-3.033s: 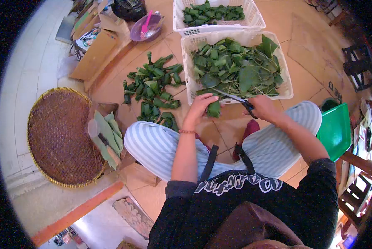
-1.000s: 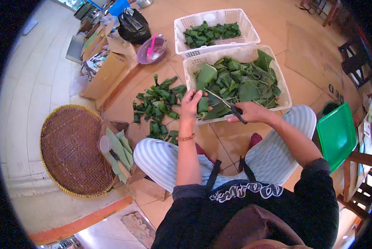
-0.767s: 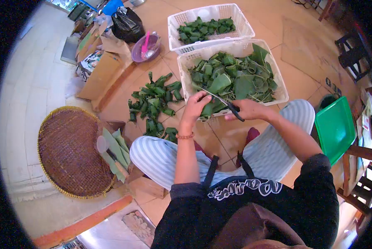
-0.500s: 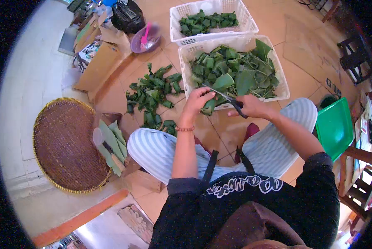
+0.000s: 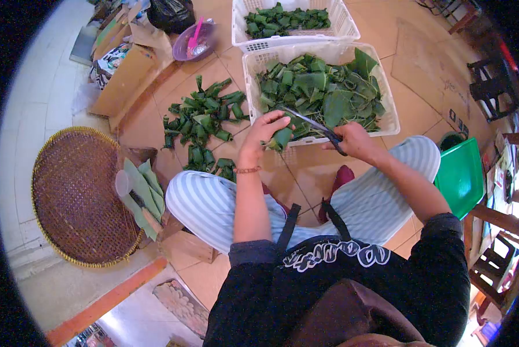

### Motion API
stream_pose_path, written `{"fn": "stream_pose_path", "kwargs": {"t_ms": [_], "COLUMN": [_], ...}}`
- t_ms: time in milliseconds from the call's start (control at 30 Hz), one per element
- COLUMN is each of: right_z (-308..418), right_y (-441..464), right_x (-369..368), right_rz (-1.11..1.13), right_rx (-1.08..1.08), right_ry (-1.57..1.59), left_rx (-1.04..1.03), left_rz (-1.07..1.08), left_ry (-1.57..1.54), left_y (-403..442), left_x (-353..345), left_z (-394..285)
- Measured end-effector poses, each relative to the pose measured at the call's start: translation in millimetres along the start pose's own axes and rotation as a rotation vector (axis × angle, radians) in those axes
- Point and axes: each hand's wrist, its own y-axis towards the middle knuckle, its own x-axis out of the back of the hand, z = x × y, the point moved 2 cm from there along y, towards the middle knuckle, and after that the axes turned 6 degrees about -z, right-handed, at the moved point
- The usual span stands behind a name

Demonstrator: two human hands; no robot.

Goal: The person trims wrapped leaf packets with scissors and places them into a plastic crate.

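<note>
My left hand (image 5: 266, 134) is closed on a small green leaf bundle (image 5: 281, 139) at the near left corner of the nearer white crate (image 5: 392, 110). In my right hand (image 5: 352, 142) are dark-handled scissors (image 5: 318, 126), their blades pointing left to the fingers of my left hand, above the bundle. That crate holds cut leaves (image 5: 335, 109), folded pieces and thin strips. Behind it, a second white crate (image 5: 345, 26) contains several small green bundles (image 5: 285, 22). A pile of leaf bundles (image 5: 201, 118) lies on the tiled floor left of the crates.
A round woven tray (image 5: 83, 196) lies at left, beside flat leaves with a knife (image 5: 139, 200). Farther back are a purple bowl (image 5: 194, 41) with a pink utensil, a black bag (image 5: 171, 14) and a cardboard box (image 5: 123, 81). At right stands a green tray (image 5: 460, 180).
The large leaf piece seen standing above my left hand a second ago is away from it, over the crate's leaves. The bundle is now lower and tilted in my left hand. The whole view has shifted.
</note>
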Motion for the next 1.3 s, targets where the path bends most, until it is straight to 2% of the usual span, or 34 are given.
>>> {"fn": "stream_pose_path", "kwargs": {"t_ms": [67, 167, 200, 300, 400, 467, 533, 600, 700, 800, 900, 1100, 1300], "right_z": [-7, -10, -15, -23, -6, -5, -1, 6, 26, 30, 31, 6, -5], "right_y": [2, 6, 7, 7, 4, 4, 4, 6, 11, 16, 17, 21, 22], "right_x": [-1, 0, -5, -17, -12, -16, -24, -24, -10, -5, -3, -15, -19], "right_rz": [0.025, 0.117, 0.167, 0.334, 0.471, 0.575, 0.538, 0.512, 0.481, 0.405, 0.331, 0.289, 0.187], "right_rx": [-0.057, -0.189, -0.235, -0.323, -0.340, -0.311, -0.263, -0.232, -0.230, -0.224, -0.194, -0.284, -0.272], "right_ry": [0.002, 0.075, 0.083, 0.146, 0.228, 0.246, 0.280, 0.317, 0.373, 0.443, 0.486, 0.385, 0.263], "left_rx": [-0.035, -0.225, -0.101, -0.174, -0.193, -0.198, -0.287, -0.462, -0.750, -0.755, -0.844, -0.835, -0.747], "left_rz": [-0.070, -0.065, -0.144, -0.120, -0.405, -0.608, -0.764, -0.864, -0.788, -0.721, -0.694, -0.702, -0.738], "left_ry": [0.024, -0.126, -0.254, -0.521, -0.564, -0.319, -0.019, 0.334, 0.381, 0.349, 0.426, 0.434, 0.204], "left_y": [5, 16, 15, 28, 13, -5, -15, -21, -10, -4, -9, -10, -4], "left_x": [3, 7, 4, 12, 6, -6, -14, -22, -24, -32, -42, -46, -40], "left_z": [0, 20, 19, 26, 11, -15, -23, -26, -11, -3, -6, -5, 2]}}
